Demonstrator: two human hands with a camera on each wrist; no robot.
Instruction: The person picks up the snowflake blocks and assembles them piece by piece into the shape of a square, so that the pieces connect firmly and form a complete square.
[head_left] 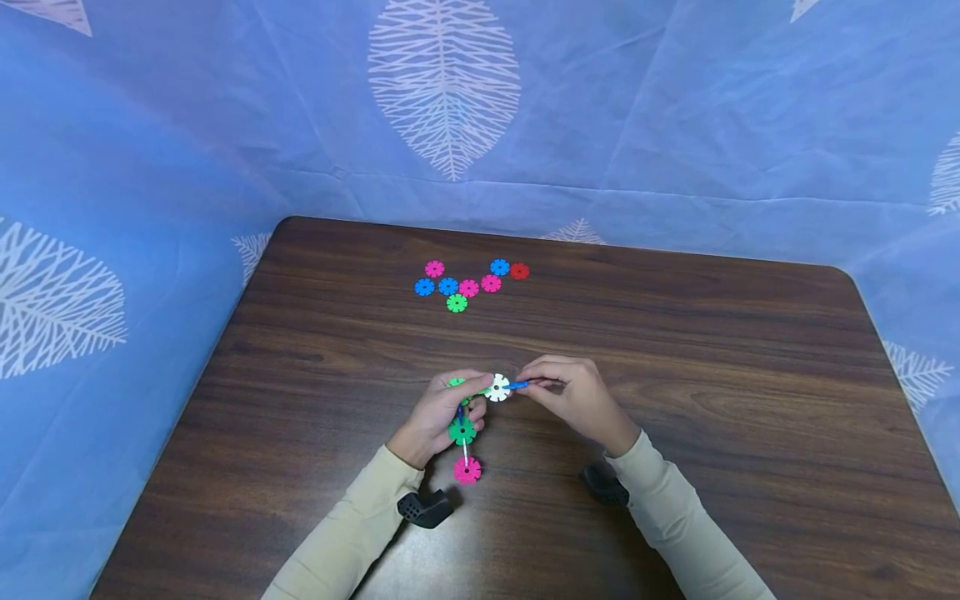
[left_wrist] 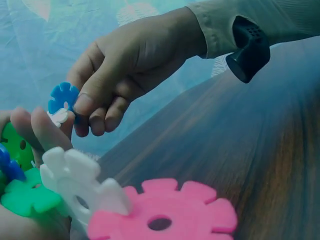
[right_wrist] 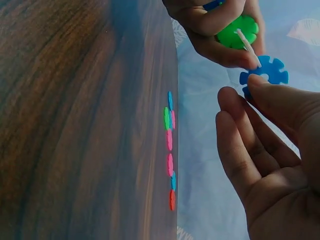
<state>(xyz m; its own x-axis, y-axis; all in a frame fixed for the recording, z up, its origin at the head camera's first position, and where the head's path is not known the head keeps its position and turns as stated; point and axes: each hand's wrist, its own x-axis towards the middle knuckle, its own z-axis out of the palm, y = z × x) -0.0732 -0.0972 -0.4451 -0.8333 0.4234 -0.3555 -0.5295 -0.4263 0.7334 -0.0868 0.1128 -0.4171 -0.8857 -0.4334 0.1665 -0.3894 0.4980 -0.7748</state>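
Observation:
My left hand (head_left: pixel 442 412) holds a chain of notched plastic discs joined at their slots. Its thumb lies by a white disc (head_left: pixel 497 387), and a green disc (head_left: pixel 462 431) and a pink disc (head_left: pixel 467 471) hang below the fingers. Between the thumb and a finger of my right hand (head_left: pixel 577 396) is a blue disc (right_wrist: pixel 272 72), pinched at its edge. The blue disc meets the white disc, standing crosswise to it; how deep the slots sit cannot be told. In the left wrist view, the pink disc (left_wrist: pixel 165 207) is close to the camera.
Farther back on the dark wooden table (head_left: pixel 675 350) lie several loose discs, among them a red disc (head_left: pixel 519 271), a light green disc (head_left: pixel 457 303) and a blue disc (head_left: pixel 424 287). A blue leaf-patterned cloth (head_left: pixel 585 100) hangs behind the table. Black devices sit on both wrists.

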